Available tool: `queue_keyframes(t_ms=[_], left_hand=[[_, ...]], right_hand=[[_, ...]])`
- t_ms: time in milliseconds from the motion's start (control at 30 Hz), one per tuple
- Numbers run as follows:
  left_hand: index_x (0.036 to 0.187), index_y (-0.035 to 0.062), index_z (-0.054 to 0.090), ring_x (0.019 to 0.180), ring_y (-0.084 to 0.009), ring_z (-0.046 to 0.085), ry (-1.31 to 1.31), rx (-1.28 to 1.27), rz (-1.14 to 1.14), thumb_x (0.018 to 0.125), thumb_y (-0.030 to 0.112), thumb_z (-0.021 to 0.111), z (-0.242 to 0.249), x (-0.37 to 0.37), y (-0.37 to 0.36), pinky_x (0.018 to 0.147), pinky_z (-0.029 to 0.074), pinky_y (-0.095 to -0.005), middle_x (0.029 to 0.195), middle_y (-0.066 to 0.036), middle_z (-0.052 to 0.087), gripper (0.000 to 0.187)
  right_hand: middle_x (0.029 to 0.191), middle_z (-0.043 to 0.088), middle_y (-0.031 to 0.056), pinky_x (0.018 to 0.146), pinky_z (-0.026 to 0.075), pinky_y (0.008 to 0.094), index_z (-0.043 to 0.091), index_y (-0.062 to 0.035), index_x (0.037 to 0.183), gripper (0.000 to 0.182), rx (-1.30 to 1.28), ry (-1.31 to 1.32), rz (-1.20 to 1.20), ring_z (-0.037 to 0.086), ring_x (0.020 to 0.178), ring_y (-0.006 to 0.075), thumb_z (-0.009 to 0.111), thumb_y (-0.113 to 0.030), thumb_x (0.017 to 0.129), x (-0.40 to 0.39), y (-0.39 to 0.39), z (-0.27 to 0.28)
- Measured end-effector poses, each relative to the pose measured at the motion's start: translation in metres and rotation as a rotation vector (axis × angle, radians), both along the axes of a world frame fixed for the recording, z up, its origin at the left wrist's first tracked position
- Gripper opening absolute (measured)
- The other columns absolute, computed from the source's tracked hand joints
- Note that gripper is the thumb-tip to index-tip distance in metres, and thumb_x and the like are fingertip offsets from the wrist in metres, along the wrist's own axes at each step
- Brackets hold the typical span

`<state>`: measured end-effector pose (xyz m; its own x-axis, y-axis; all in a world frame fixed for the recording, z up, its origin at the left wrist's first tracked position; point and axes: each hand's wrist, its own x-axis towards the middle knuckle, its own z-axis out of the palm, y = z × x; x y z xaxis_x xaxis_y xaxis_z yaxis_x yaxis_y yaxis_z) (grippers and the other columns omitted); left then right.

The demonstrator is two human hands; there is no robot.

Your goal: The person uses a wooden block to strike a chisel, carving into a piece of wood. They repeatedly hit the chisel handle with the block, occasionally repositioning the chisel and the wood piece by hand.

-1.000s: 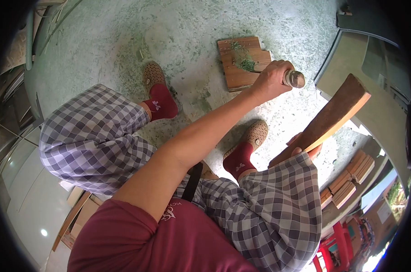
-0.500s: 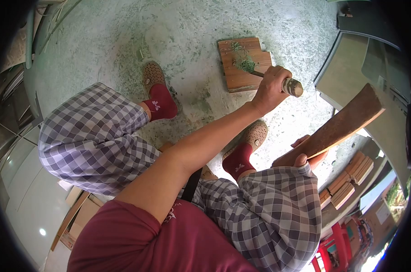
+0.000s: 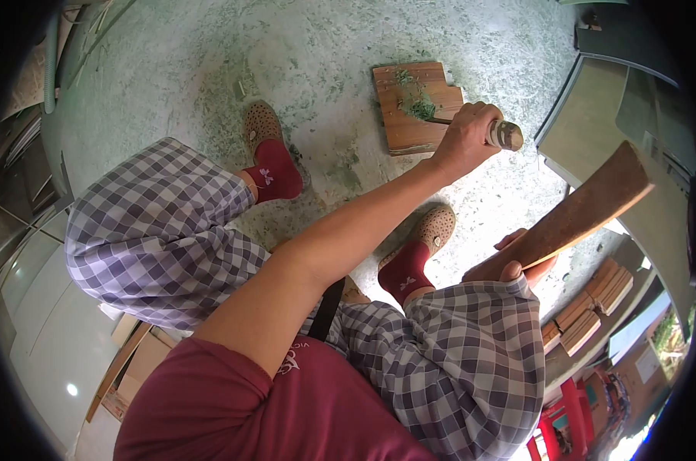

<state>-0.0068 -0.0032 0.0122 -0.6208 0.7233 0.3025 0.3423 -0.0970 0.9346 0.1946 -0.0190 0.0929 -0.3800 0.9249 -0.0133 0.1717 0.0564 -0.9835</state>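
Observation:
My left hand [image 3: 471,138] is closed around the handle [image 3: 507,135] of a knife, whose round end is bound with pale wrapping. Only a thin dark strip of its blade [image 3: 440,121] shows, seen nearly edge-on. That strip runs to a heap of chopped green leaves [image 3: 420,109] on a notched wooden board [image 3: 409,138] on the floor. At my right knee, my right hand [image 3: 540,270] grips the lower end of a long brown piece of wood [image 3: 586,206], tilted up to the right. Its thumb lies over the wood's near edge; the palm is hidden.
My feet in tan clogs [image 3: 262,123] stand apart on the mottled floor [image 3: 325,77]. A dark-framed panel [image 3: 586,107] is at the right. Stacked wood blocks [image 3: 586,307] and a red plastic stool [image 3: 567,419] sit at lower right. White glossy panels [image 3: 48,338] line the left.
My left hand and the knife handle have shifted slightly right and up. My right hand and the long piece of wood look almost the same.

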Motion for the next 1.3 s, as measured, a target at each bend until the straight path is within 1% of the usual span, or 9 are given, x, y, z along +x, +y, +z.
queue_keyframes(t_ms=[200, 267, 333, 433, 567, 733, 800, 967, 1300], left_hand=[[0.089, 0.0052, 0.052, 0.083, -0.0327, 0.055, 0.048, 0.025, 0.030, 0.067, 0.004, 0.074, -0.004, 0.001, 0.011, 0.075, 0.044, -0.0400, 0.083, -0.011, 0.057, 0.030], [0.088, 0.0061, 0.053, 0.083, -0.0331, 0.055, 0.066, 0.010, 0.029, 0.066, 0.006, 0.075, -0.012, 0.002, 0.010, 0.075, 0.044, -0.0416, 0.083, -0.011, 0.057, 0.031], [0.087, 0.0070, 0.054, 0.083, -0.0334, 0.055, 0.097, -0.002, 0.038, 0.065, 0.009, 0.076, -0.013, 0.000, 0.013, 0.075, 0.043, -0.0432, 0.083, -0.012, 0.057, 0.031], [0.086, 0.0082, 0.055, 0.083, -0.0335, 0.055, 0.048, -0.037, -0.003, 0.067, 0.009, 0.074, -0.015, 0.004, 0.007, 0.075, 0.043, -0.0445, 0.083, -0.012, 0.058, 0.028], [0.086, 0.0077, 0.055, 0.081, -0.0348, 0.055, 0.058, -0.064, -0.013, 0.070, 0.012, 0.072, -0.012, 0.006, 0.008, 0.074, 0.042, -0.0440, 0.081, -0.013, 0.058, 0.024], [0.087, 0.0069, 0.055, 0.081, -0.0354, 0.055, 0.074, -0.016, 0.061, 0.067, 0.007, 0.074, -0.013, -0.003, 0.013, 0.075, 0.043, -0.0447, 0.081, -0.013, 0.058, 0.028], [0.086, 0.0064, 0.054, 0.081, -0.0355, 0.055, 0.038, -0.013, 0.051, 0.065, 0.004, 0.074, -0.012, -0.004, 0.013, 0.074, 0.043, -0.0447, 0.082, -0.012, 0.058, 0.029], [0.085, 0.0128, 0.056, 0.078, -0.0278, 0.055, 0.290, 0.041, -0.107, 0.062, 0.014, 0.075, -0.039, 0.025, 0.000, 0.069, 0.041, -0.0411, 0.077, -0.006, 0.056, 0.030], [0.087, 0.0082, 0.055, 0.089, -0.0262, 0.057, 0.205, 0.047, -0.149, 0.066, 0.008, 0.076, -0.031, 0.004, -0.036, 0.077, 0.047, -0.0404, 0.089, -0.008, 0.058, 0.030]], right_hand=[[0.086, 0.056, 0.0150, 0.060, 0.048, 0.0361, 0.030, -0.0081, 0.129, 0.091, 0.106, 0.273, 0.367, 0.056, 0.069, 0.0243, 0.078, -0.054, 0.066, 0.018, 0.025, -0.040], [0.130, 0.042, 0.0174, 0.106, 0.030, 0.0354, 0.022, -0.0029, 0.143, 0.088, -0.025, -0.444, 0.036, 0.036, 0.125, 0.0256, 0.066, -0.011, 0.068, 0.010, 0.004, -0.068], [0.131, 0.043, 0.0169, 0.105, 0.031, 0.0371, 0.021, -0.0038, 0.144, 0.088, 0.066, -0.383, 0.117, 0.037, 0.126, 0.0275, 0.058, -0.004, 0.063, 0.004, 0.005, -0.061], [0.121, 0.049, 0.0180, 0.092, 0.043, 0.0377, 0.021, -0.0010, 0.142, 0.091, -0.251, -0.257, -0.266, 0.052, 0.109, 0.0273, 0.066, -0.012, 0.065, -0.016, -0.004, -0.023], [0.093, 0.057, 0.0204, 0.066, 0.051, 0.0381, 0.020, -0.0032, 0.138, 0.101, 0.127, -0.014, -0.007, 0.059, 0.078, 0.0248, 0.069, -0.062, 0.072, -0.020, -0.001, 0.001], [0.121, 0.049, 0.0182, 0.094, 0.041, 0.0397, 0.024, -0.0028, 0.141, 0.090, 0.114, -0.493, 0.102, 0.050, 0.110, 0.0282, 0.069, -0.048, 0.077, -0.017, 0.000, -0.047], [0.131, 0.044, 0.0186, 0.100, 0.038, 0.0392, 0.010, -0.0032, 0.145, 0.085, -0.140, -0.421, 0.138, 0.048, 0.117, 0.0281, 0.059, -0.007, 0.075, -0.015, 0.006, -0.040], [0.132, 0.044, 0.0146, 0.101, 0.037, 0.0371, 0.016, -0.0024, 0.144, 0.085, -0.184, 0.146, -0.097, 0.045, 0.119, 0.0236, 0.066, -0.008, 0.075, -0.034, -0.012, -0.028], [0.134, 0.041, 0.0129, 0.106, 0.031, 0.0377, 0.018, -0.0036, 0.144, 0.087, -0.168, 0.200, -0.138, 0.040, 0.124, 0.0235, 0.069, -0.007, 0.073, -0.013, -0.020, -0.034]])
